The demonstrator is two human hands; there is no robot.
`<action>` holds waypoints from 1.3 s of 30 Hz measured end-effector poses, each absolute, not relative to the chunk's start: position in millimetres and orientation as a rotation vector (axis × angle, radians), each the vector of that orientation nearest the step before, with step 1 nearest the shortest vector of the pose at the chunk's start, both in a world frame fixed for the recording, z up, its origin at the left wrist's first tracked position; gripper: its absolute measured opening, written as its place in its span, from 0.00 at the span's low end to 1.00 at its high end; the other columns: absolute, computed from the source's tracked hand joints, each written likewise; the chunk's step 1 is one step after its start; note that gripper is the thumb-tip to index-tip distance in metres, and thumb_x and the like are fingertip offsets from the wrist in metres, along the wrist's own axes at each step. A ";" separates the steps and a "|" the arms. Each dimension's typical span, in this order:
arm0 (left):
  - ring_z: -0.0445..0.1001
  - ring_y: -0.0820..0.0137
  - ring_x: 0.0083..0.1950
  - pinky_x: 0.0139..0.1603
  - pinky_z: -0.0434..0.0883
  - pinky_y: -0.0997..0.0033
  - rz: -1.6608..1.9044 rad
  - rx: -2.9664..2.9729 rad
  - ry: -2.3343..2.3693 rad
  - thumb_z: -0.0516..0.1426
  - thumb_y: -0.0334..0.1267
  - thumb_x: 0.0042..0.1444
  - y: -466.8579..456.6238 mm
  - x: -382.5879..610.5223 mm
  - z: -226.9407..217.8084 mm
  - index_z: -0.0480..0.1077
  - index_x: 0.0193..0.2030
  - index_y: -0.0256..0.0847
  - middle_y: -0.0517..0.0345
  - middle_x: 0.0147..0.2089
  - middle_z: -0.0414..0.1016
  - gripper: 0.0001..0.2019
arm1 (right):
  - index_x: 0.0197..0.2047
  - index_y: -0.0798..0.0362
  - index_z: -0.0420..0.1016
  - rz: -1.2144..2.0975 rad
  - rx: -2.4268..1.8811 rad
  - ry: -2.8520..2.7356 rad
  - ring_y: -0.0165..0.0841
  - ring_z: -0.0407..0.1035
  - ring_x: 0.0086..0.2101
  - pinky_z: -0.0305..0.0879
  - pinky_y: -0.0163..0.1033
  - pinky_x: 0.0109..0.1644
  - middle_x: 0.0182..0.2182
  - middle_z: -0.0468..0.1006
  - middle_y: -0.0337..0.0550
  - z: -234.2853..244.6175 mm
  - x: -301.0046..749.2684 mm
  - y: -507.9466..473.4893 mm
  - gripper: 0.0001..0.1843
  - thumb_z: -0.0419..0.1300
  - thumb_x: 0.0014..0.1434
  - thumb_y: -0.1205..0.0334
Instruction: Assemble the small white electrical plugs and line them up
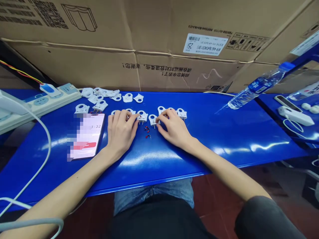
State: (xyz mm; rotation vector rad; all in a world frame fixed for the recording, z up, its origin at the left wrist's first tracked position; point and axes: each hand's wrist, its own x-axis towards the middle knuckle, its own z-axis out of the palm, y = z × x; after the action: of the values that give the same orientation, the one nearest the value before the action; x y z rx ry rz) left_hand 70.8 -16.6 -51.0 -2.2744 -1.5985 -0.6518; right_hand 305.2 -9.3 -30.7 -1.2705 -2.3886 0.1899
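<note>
On the blue table (224, 139) both hands lie palm down among small white plug parts. The left hand (121, 131) has its fingers stretched forward and loosely curved, and its fingertips press on one white plug part (142, 116), without closing around it. The right hand (174, 127) is also flat and half curled, and its thumb and first finger touch another white plug piece (152, 119). Between the two hands, on the bare table, lie a few tiny red and dark wire bits (147, 131). A row of similar plug shells (181, 114) runs behind the fingers, and a bigger heap of shells (99, 96) is further back on the left. Just beside the left hand lies a phone (87, 134); its screen shows "3:32" and the rest is blurred. A white power strip (50, 99) stands at the far left. A plastic water bottle (256, 88) with a blue label lies tilted at the right; I cannot tell how full it is. Behind everything stand cardboard boxes (154, 43) with upside-down print, and a white sticker (205, 44) reads "25".
</note>
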 end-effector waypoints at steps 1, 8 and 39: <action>0.71 0.53 0.50 0.48 0.64 0.52 -0.644 -2.265 -1.622 0.50 0.41 0.73 -16.9 70.9 -50.5 0.77 0.58 0.41 0.43 0.49 0.75 0.18 | 0.48 0.52 0.77 0.189 -1.260 -2.391 0.45 0.65 0.50 0.67 0.48 0.51 0.50 0.74 0.52 -30.6 305.1 -9.5 0.09 0.55 0.72 0.64; 0.70 0.49 0.55 0.51 0.65 0.49 -0.594 -2.277 -1.674 0.50 0.43 0.73 -15.6 69.6 -52.8 0.74 0.63 0.42 0.41 0.56 0.74 0.20 | 0.46 0.52 0.77 0.156 -1.233 -2.402 0.44 0.66 0.49 0.67 0.47 0.51 0.48 0.74 0.52 -31.5 304.8 -9.5 0.07 0.56 0.71 0.65; 0.69 0.49 0.60 0.56 0.66 0.48 -0.721 -2.390 -1.594 0.52 0.39 0.71 -16.6 73.0 -48.7 0.76 0.56 0.44 0.44 0.62 0.74 0.14 | 0.49 0.54 0.78 0.152 -1.203 -2.433 0.44 0.66 0.49 0.66 0.46 0.52 0.50 0.75 0.53 -32.7 304.3 -9.1 0.10 0.54 0.73 0.64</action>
State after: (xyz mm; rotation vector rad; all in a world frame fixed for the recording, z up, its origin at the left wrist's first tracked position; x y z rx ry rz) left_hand 73.0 -16.6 -48.7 -2.3904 -1.5939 -0.7214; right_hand 304.3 -9.1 -32.7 -1.2035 -2.4329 0.1519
